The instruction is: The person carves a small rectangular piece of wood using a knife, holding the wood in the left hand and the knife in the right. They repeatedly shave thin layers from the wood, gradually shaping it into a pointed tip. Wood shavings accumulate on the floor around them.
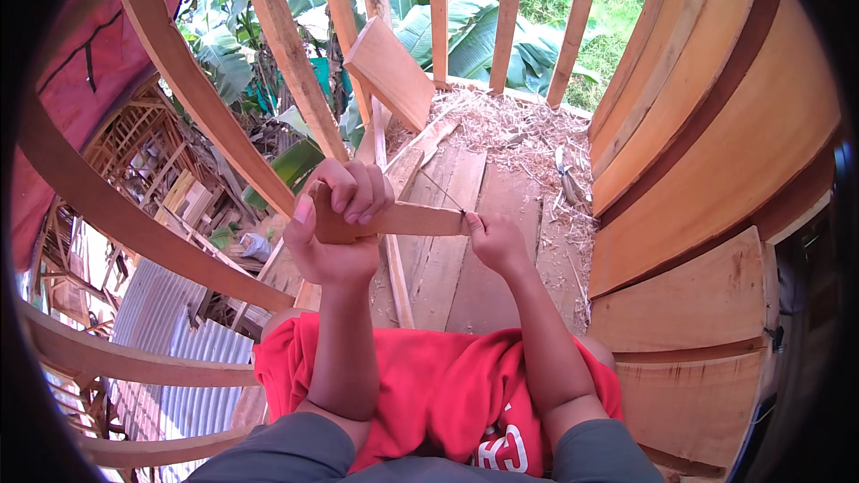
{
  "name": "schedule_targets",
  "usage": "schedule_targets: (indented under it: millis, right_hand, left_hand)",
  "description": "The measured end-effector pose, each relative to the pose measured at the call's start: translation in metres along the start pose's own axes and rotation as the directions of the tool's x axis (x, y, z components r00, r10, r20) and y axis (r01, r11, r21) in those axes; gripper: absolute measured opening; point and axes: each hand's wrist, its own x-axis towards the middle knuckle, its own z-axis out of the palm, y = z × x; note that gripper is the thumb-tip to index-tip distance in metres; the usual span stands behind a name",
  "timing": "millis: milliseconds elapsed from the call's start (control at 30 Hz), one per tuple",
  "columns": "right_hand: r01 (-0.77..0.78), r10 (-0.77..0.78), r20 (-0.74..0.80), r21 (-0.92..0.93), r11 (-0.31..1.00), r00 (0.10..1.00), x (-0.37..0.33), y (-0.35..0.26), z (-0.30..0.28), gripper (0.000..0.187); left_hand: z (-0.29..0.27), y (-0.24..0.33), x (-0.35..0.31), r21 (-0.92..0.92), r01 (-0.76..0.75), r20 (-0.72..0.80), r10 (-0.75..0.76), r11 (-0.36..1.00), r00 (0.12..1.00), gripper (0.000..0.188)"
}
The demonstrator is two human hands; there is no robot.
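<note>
My left hand (344, 215) is closed around the rounded, wide end of a flat wooden piece (420, 220), held above my lap. The piece narrows a little and reaches across toward my right. At its far end my right hand (497, 240) is closed, thumb and fingers pinched against the tip. From those fingers a thin dark strand (440, 189) slants up and to the left; whether it is cord or wire I cannot tell. Red cloth (420, 376) covers my lap below both forearms.
Plank flooring (492, 277) lies ahead, with pale wood shavings (501, 125) heaped at its far end. A curved tool (565, 177) rests among shavings on the right. A thick wooden block (391, 72) leans at the slatted railing (277, 36). Wooden boards wall the right side (716, 116).
</note>
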Motion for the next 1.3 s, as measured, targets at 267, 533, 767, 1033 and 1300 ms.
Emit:
schedule_targets:
  millis: [267, 533, 767, 1033, 1300]
  right_hand:
    - [0.018, -0.017, 0.005, -0.100, 0.995, 1.000, 0.001, -0.008, -0.003, 0.043]
    - [0.035, -0.037, 0.085, 0.022, 0.999, 0.996, 0.006, -0.008, -0.004, 0.044]
    - [-0.154, 0.181, 0.139, -0.185, 0.971, 0.974, 0.012, 0.014, -0.008, 0.045]
    - [-0.131, 0.138, 0.125, -0.067, 0.989, 0.983, 0.015, 0.016, 0.001, 0.040]
    - [-0.186, 0.189, 0.017, -0.119, 0.975, 0.982, 0.021, 0.048, 0.023, 0.040]
  left_hand:
    - [-0.007, 0.005, -0.002, -0.013, 0.017, 0.073, -0.016, 1.000, 0.997, 0.039]
    - [-0.007, 0.004, -0.002, 0.002, 0.007, 0.023, -0.007, 1.000, 1.000, 0.040]
    - [-0.006, 0.004, 0.000, -0.003, 0.020, 0.093, -0.020, 1.000, 0.996, 0.039]
    - [-0.003, 0.002, -0.001, -0.003, -0.010, 0.020, 0.010, 1.000, 1.000, 0.042]
    - [-0.007, 0.001, 0.001, -0.020, -0.003, 0.058, 0.004, 1.000, 0.998, 0.041]
